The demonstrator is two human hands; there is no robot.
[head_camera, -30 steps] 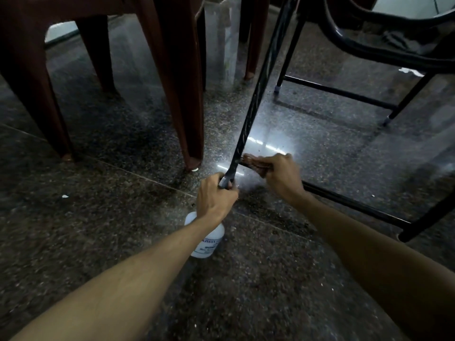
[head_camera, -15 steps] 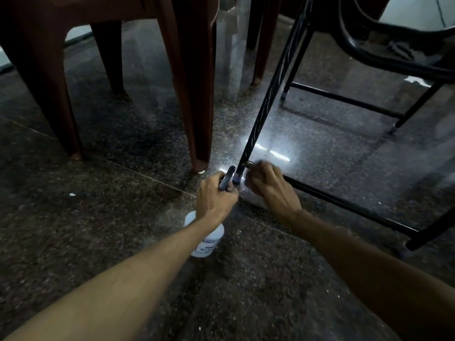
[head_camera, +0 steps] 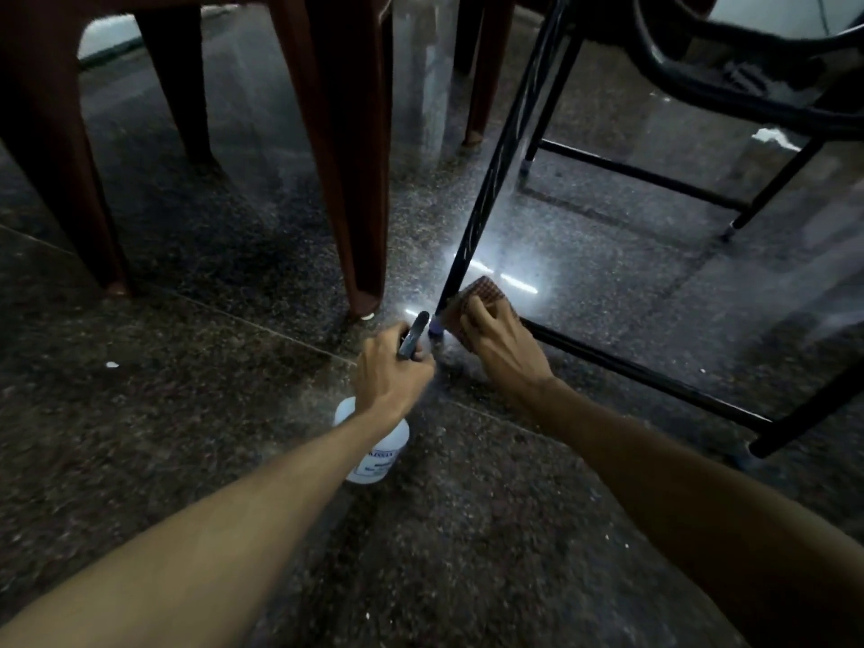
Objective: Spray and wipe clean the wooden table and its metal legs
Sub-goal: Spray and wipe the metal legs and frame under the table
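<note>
Dark speckled stone floor (head_camera: 187, 413), low light. Spray bottle (head_camera: 374, 453) is gripped closed-fisted in left hand (head_camera: 390, 371), nozzle kept by the black metal leg (head_camera: 491, 180). Checked cloth (head_camera: 486, 292) is pinned against the leg's foot under right hand (head_camera: 500, 341), fingers curled, likely for wiping.

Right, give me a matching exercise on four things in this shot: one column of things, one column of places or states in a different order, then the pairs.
Things:
1. spray bottle
2. cloth
3. chair leg
4. metal leg

Places or states:
A. brown, standing on the floor left of the metal leg
B. black, slanting up from the floor
C. white, its top held in the left hand
D. checked, pressed by the right hand at the metal leg's foot

Pairs: 1-C, 2-D, 3-A, 4-B
</note>
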